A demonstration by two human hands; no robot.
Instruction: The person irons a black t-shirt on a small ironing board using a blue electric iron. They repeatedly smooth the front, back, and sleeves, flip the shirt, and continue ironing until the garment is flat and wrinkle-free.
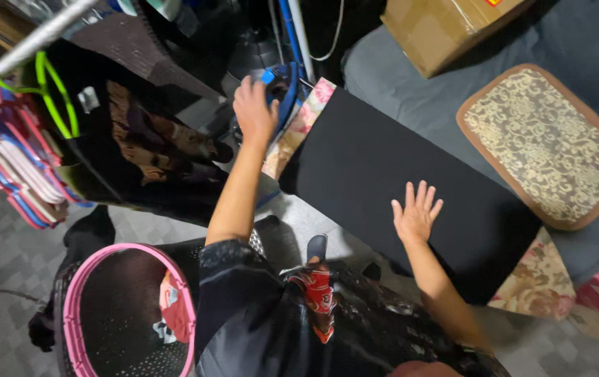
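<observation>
My left hand (254,108) reaches forward with its fingers curled around a blue handle-like object (280,91) among dark items at the back. My right hand (416,211) lies flat, fingers spread, on a large black rectangular board (369,160) that rests on a bed edge. A dark patterned garment (327,314) is draped over my lap.
A black mesh laundry basket with a pink rim (76,307) stands at lower left. Coloured hangers (13,160) and a dark printed shirt (145,150) hang from a rail at left. A cardboard box (439,28) and a lace-patterned cushion (547,143) lie on the grey bed.
</observation>
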